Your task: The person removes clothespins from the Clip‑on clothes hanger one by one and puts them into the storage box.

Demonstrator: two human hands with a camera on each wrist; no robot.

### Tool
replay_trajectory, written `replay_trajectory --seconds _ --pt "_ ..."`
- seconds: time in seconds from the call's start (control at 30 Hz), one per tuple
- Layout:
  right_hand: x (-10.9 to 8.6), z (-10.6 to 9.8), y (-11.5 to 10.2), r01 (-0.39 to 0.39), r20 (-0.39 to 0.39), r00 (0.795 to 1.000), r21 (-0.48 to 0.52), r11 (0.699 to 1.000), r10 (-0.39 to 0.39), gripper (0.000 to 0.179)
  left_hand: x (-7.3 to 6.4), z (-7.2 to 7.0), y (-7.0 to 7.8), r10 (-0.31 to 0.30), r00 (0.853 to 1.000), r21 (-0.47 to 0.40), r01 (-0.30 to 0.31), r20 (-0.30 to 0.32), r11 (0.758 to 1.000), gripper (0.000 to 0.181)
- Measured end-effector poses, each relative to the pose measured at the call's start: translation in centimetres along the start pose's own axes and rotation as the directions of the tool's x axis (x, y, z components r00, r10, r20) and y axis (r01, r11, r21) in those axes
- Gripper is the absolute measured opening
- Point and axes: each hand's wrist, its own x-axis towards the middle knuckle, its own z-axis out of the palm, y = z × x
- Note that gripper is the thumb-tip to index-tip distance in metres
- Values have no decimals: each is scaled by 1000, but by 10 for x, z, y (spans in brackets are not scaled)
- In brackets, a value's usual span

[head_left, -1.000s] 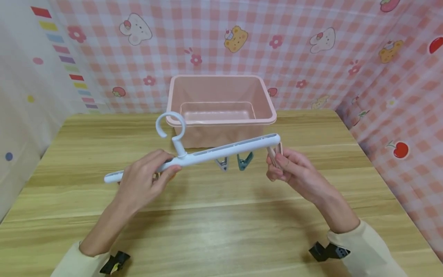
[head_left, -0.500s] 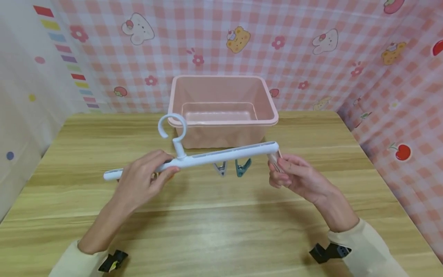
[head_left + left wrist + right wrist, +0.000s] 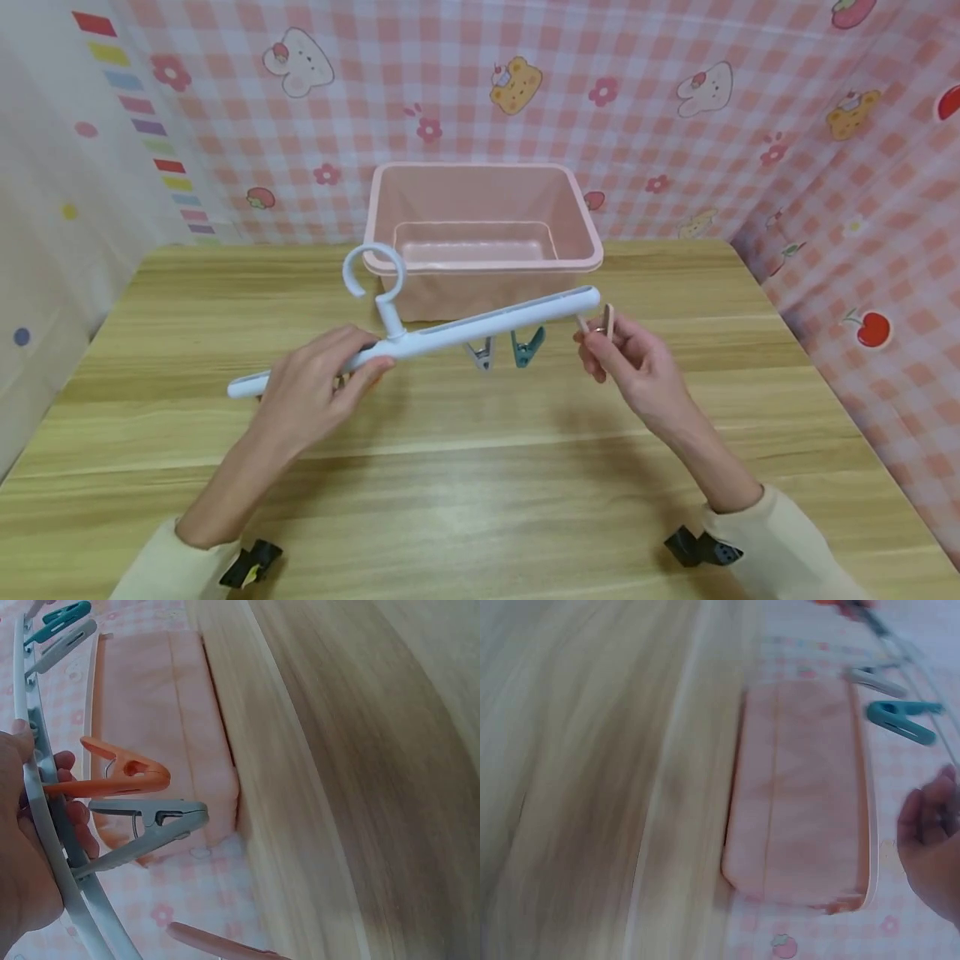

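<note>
My left hand (image 3: 311, 387) grips a pale blue-white clip hanger (image 3: 502, 319) left of its hook and holds it above the table. At the hanger's right end my right hand (image 3: 637, 371) pinches a beige clip (image 3: 608, 321) with thumb and fingers; how the clip joins the hanger is partly hidden. Below the bar hang a grey clip (image 3: 483, 354) and a teal clip (image 3: 528, 346). In the left wrist view an orange clip (image 3: 139, 776), another grey clip (image 3: 161, 829) and a pink clip (image 3: 217, 943) sit at the hanger's other half.
Behind the hanger a pink plastic bin (image 3: 480, 265) stands on the wooden table (image 3: 465, 500), against a pink checked cloth backdrop (image 3: 450, 75). More checked cloth runs along the right side, and a pale curtain lies at the left.
The hanger's right end dipped, then rose again. My right hand shifted slightly up and left, and the beige clip's arms look farther apart. My left hand keeps its hold.
</note>
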Motion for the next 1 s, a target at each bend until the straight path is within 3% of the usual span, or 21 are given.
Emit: replay_trajectory --seconds 0.03,0.1,0.17,0.23,0.3,0.4,0.47,0.5,0.57,0.63,0.73,0.8,0.87,0.93,1.0 --pt "0 3 1 53 -57 997 -113 992 -60 12 0 0 0 -4 1000 1 4 0 1000 16" --pt "1 8 3 141 -143 969 -352 925 -202 6 0 0 0 -11 1000 4 11 0 1000 16" --pt "2 10 6 212 -160 925 -531 820 -343 3 1 -1 1 -14 1000 5 14 1 1000 16" --pt "2 10 9 260 -148 864 -687 679 -481 6 1 -1 1 -17 1000 6 17 4 1000 16" --pt "2 9 11 282 -123 823 -759 587 -554 8 1 -2 1 -19 1000 10 19 10 1000 16" --pt "1 7 13 284 -93 792 -819 499 -603 21 1 -2 2 -26 999 18 25 20 1000 16" --pt "1 6 13 274 -86 798 -830 485 -597 23 1 -2 2 -28 999 25 28 25 999 16" --pt "0 6 12 269 -90 808 -823 499 -583 21 1 -2 2 -29 999 27 28 26 999 16" --pt "0 5 10 252 -106 843 -789 560 -528 12 1 -2 2 -28 999 24 27 25 999 16" --pt "-1 4 6 233 -120 893 -701 675 -433 4 1 -3 2 -21 1000 20 21 21 1000 16" --pt "-2 1 1 179 -97 964 -457 871 -249 5 0 -3 1 -3 1000 14 3 9 1000 15" --pt "-2 -2 -1 129 -24 990 -246 961 -139 11 0 -3 0 10 1000 11 -10 2 1000 14" --pt "-1 -5 -2 63 71 996 -44 997 -60 16 0 -4 0 21 1000 14 -21 -4 1000 14" --pt "0 -8 -2 5 158 987 91 996 -19 19 0 -5 0 32 999 16 -32 -6 999 13" --pt "0 -10 -2 -32 223 975 155 987 -4 21 1 -6 -1 43 999 18 -43 -7 999 13"
